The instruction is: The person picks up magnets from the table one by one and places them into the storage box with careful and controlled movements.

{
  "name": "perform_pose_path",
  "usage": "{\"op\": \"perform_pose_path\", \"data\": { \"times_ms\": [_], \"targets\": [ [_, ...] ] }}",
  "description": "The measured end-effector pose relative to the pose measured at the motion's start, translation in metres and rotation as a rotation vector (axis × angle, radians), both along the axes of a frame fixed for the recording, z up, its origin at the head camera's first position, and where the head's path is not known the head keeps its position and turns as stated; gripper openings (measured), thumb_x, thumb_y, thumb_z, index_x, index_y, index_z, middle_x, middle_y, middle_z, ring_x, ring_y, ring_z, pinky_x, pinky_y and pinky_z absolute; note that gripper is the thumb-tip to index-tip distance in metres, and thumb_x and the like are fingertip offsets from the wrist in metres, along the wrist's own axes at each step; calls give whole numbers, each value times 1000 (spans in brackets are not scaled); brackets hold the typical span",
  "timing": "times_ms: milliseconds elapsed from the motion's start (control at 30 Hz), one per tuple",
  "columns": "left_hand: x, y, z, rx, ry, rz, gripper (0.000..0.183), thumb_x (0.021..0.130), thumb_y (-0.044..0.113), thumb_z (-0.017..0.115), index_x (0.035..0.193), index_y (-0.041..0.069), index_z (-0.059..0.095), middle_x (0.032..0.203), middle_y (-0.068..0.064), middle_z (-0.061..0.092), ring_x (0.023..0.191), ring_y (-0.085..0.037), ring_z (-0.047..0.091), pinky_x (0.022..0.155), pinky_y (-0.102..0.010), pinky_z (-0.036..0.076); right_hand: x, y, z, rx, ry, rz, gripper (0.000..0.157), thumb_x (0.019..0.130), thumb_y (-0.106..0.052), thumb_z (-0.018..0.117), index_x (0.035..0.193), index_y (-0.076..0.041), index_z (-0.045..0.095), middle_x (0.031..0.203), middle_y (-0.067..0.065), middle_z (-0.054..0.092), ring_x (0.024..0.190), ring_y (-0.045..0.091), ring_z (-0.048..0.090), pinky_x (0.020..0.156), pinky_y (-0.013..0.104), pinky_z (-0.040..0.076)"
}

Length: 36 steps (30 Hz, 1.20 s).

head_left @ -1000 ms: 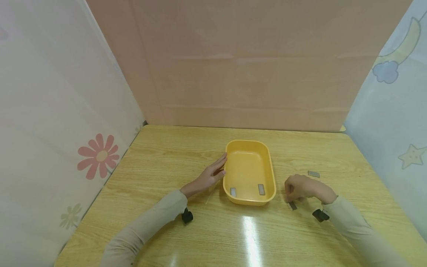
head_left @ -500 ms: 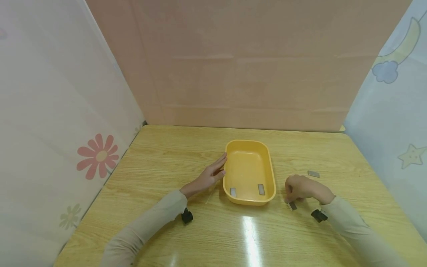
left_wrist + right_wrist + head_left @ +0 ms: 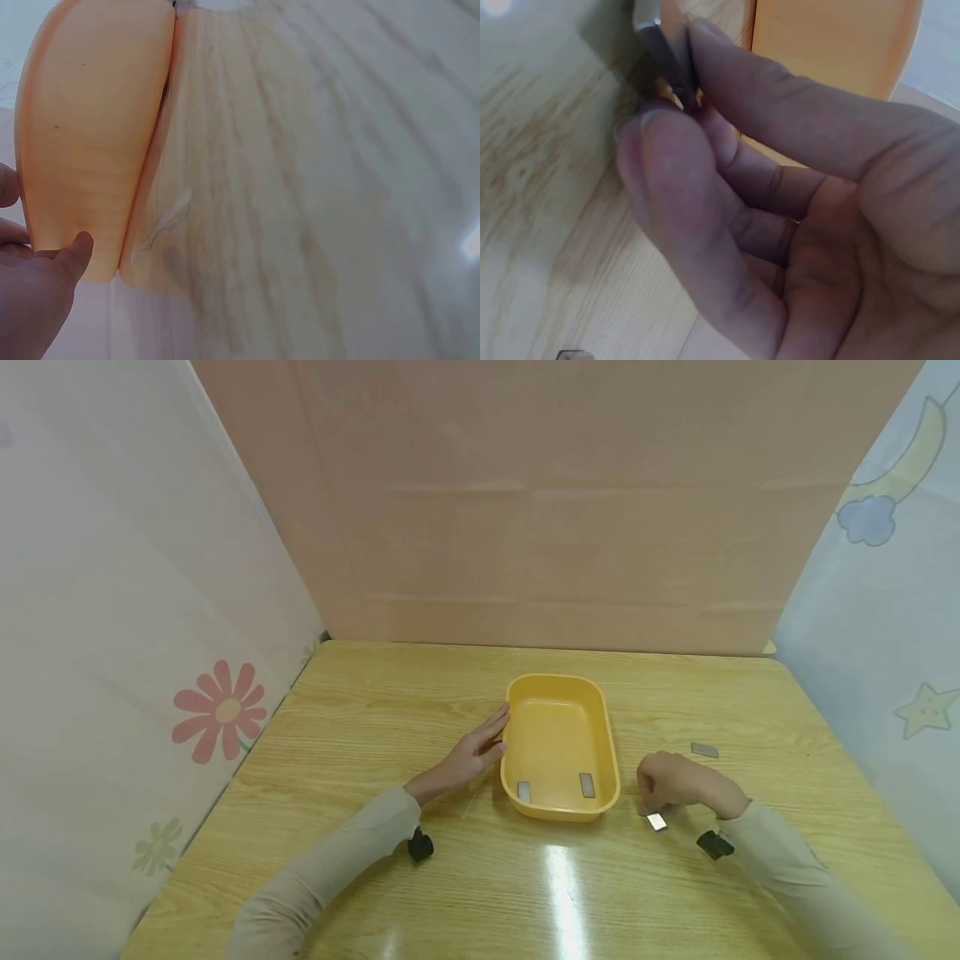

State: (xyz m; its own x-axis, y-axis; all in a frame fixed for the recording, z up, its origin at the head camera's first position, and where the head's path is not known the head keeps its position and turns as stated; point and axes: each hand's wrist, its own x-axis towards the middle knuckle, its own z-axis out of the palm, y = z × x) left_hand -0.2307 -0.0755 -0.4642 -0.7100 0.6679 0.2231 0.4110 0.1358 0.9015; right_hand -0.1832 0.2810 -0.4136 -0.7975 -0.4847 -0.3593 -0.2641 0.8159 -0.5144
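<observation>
My left hand (image 3: pixel 467 760) lies against the left side of a yellow plastic tray (image 3: pixel 555 735). Its fingers are straight and touch the tray's outer wall, as the left wrist view also shows. Right of the tray, my right hand (image 3: pixel 678 779) pinches the end of a small flat metal plate (image 3: pixel 657 822) between thumb and fingers. In the right wrist view this same plate (image 3: pixel 660 41) sticks out past the fingertips, tilted above the wooden surface. Inside the tray, near its front end, lie two similar grey plates, one at the left (image 3: pixel 524 792) and one at the right (image 3: pixel 587 785).
Another flat grey plate (image 3: pixel 705 750) lies on the wooden table (image 3: pixel 420 693) beyond my right hand. A pinkish-brown sheet (image 3: pixel 562 527) stands along the table's back edge. Patterned white sheets border both sides.
The plate in my right hand has tilted, so its face turns from dark to bright. That hand has barely moved. My left hand and the tray stay as they were.
</observation>
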Motion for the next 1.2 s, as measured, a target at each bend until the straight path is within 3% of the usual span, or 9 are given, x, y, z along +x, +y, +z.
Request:
{"op": "perform_pose_path", "data": {
  "times_ms": [400,800,1200],
  "targets": [
    [-1,0,0,-1,5,-3,56,106,5,44,151,-13,17,164,-18,3,150,-28,6,117,-39,23,-4,0,-1,-21,45,50,19,82,-5,79,72,-10,63,67,-5,58,53,10,55,50,24,49],
    [-3,1,-2,9,-6,-11,55,105,1,43,151,-14,16,163,-19,3,150,-29,5,117,-39,22,-7,1,-4,-67,31,19,13,83,1,76,78,-5,66,70,-3,61,53,11,57,51,26,51],
    [-2,0,-3,3,-9,-1,56,106,4,44,152,-12,16,164,-17,3,150,-28,5,117,-39,22,-14,3,-5,-110,109,63,13,82,3,76,77,-5,67,72,-3,64,56,9,57,52,25,51]
  ]
}}
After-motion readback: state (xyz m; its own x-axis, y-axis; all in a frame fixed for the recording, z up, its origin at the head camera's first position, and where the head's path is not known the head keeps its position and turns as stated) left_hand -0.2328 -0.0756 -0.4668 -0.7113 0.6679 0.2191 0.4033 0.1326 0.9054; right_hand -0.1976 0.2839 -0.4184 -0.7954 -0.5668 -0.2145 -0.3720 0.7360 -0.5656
